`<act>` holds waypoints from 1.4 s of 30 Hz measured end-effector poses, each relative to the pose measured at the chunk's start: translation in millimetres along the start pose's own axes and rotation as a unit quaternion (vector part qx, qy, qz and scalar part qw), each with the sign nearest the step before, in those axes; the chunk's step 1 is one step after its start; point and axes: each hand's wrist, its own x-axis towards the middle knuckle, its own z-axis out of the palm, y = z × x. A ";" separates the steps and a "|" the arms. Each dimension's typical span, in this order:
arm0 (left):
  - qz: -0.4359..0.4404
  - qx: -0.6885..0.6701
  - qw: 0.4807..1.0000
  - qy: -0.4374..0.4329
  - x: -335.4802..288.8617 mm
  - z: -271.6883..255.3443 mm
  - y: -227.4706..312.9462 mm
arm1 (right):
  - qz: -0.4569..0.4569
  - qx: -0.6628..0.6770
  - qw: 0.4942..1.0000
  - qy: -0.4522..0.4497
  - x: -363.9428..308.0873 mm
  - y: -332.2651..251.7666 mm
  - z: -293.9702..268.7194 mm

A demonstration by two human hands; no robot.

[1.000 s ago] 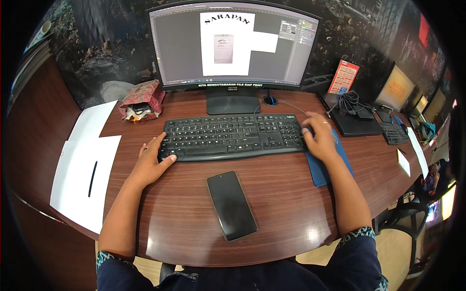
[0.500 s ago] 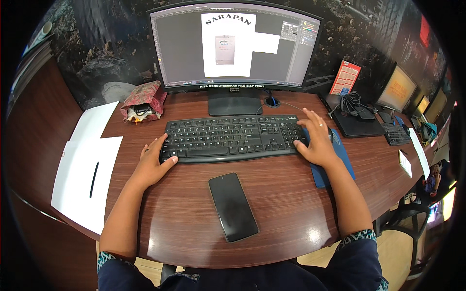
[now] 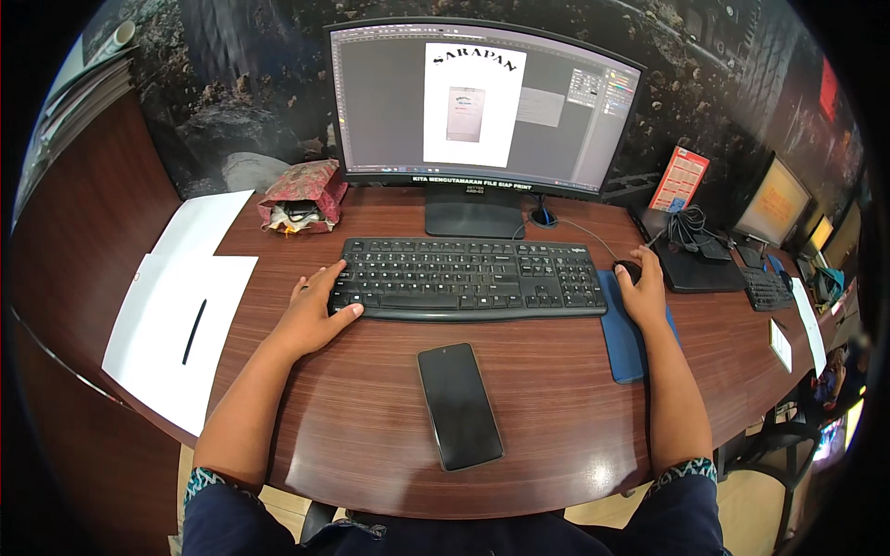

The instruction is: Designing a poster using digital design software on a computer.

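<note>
My left hand (image 3: 313, 310) rests at the left end of a black keyboard (image 3: 473, 287), its fingers spread over the edge keys and the thumb near the lower left corner. To the right of the keyboard, my right hand (image 3: 646, 295) is curved over a black computer mouse (image 3: 628, 270), which shows only in part beside the fingers. A blue mouse pad (image 3: 623, 354) lies under it. Behind the keyboard stands a wide curved monitor (image 3: 385, 107) with a white page layout on its screen. A dark smartphone (image 3: 461, 408) lies face up between my forearms.
White paper sheets (image 3: 158, 361) with a black pen (image 3: 195, 331) on them lie at the left. A red patterned bag (image 3: 301, 195) stands beside the monitor. To the right are a red desk calendar (image 3: 680, 179), a black box with bundled cable (image 3: 709, 269), and another monitor (image 3: 771, 204).
My right hand has moved off the keyboard's right keys onto the mouse. My left hand stays at the keyboard's left end. A white box on the screen has turned grey. The view has shifted slightly.
</note>
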 end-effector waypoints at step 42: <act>-0.004 0.010 1.000 -0.014 -4.3 -2.2 0.6 | -0.001 0.081 0.994 -0.075 -0.8 -15.8 -6.1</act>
